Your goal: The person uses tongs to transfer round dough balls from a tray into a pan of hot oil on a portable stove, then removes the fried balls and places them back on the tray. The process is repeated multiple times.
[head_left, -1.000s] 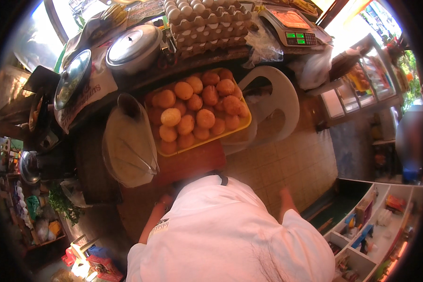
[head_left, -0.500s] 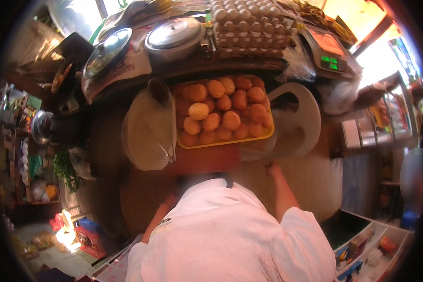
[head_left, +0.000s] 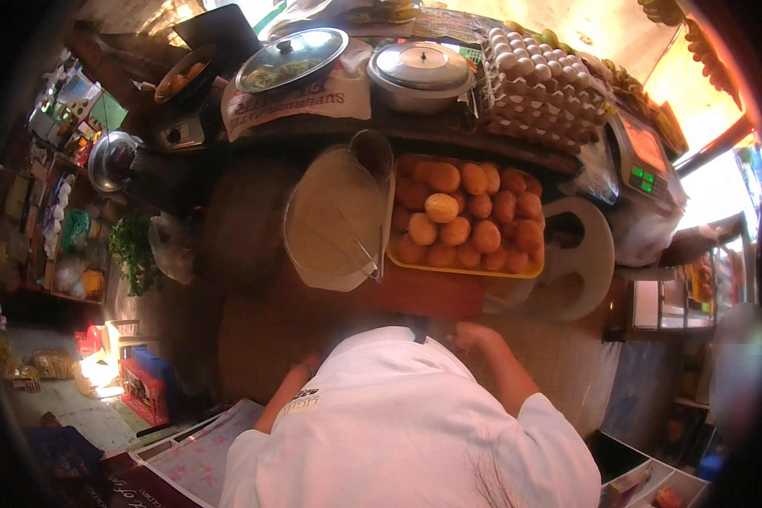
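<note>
My right hand [head_left: 474, 337] is beside the front of my white shirt, its fingers curled in and whatever they may hold hidden. At my other side, my left hand [head_left: 311, 364] is low in shadow by the shirt's edge, its fingers hidden. Ahead of me a yellow-rimmed tray [head_left: 466, 269] is full of orange-brown coated eggs [head_left: 486, 234]. Left of it, close alongside, stands a large tub of pale batter [head_left: 334, 220], with a thin metal stick leaning in it and a clear cup [head_left: 371, 154] at its far rim. Neither hand touches these.
Behind the tray, a counter holds a glass-lidded pan [head_left: 292, 61], a lidded metal pot [head_left: 421, 72], stacked egg cartons [head_left: 540, 106] and a digital scale [head_left: 643, 161]. A pale plastic chair [head_left: 599, 254] is at the tray's right. Far left are a red crate [head_left: 144, 391] and crowded shelves.
The view has swung left, so the tray, tub and counter sit farther right. My right hand has drawn in toward my waist from farther out; my left hand stays low at my side.
</note>
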Demonstrator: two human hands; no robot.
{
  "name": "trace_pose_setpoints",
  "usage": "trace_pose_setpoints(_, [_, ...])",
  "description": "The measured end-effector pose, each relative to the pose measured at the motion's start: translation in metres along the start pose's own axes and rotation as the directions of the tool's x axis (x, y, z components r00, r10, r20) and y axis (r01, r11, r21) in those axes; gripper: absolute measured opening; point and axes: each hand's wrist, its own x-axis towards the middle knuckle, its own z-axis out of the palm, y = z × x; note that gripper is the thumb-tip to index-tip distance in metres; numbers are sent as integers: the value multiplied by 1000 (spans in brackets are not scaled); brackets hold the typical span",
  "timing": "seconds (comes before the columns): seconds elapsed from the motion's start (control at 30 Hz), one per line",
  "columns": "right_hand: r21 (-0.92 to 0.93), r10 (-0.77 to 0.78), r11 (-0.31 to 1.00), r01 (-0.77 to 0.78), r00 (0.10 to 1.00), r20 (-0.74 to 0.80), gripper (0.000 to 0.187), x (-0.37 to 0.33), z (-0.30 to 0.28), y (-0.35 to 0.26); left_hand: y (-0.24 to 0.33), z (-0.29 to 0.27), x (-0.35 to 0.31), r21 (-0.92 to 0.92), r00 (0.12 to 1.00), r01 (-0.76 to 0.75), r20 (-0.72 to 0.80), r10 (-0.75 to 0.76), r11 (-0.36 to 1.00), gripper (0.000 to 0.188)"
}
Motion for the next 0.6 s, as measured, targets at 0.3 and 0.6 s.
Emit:
trace_pose_setpoints(0.3, [-227,-460,801,554,327,-826,27,-28,-81,-214,-72,-8,2,-33,1000,6,-14,-6,999,39])
trace_pose_setpoints(0.6, [-318,-296,948,17,420,-858,49,32,-82,-271,-136,2,7,-53,1000,18,19,-17,998,45])
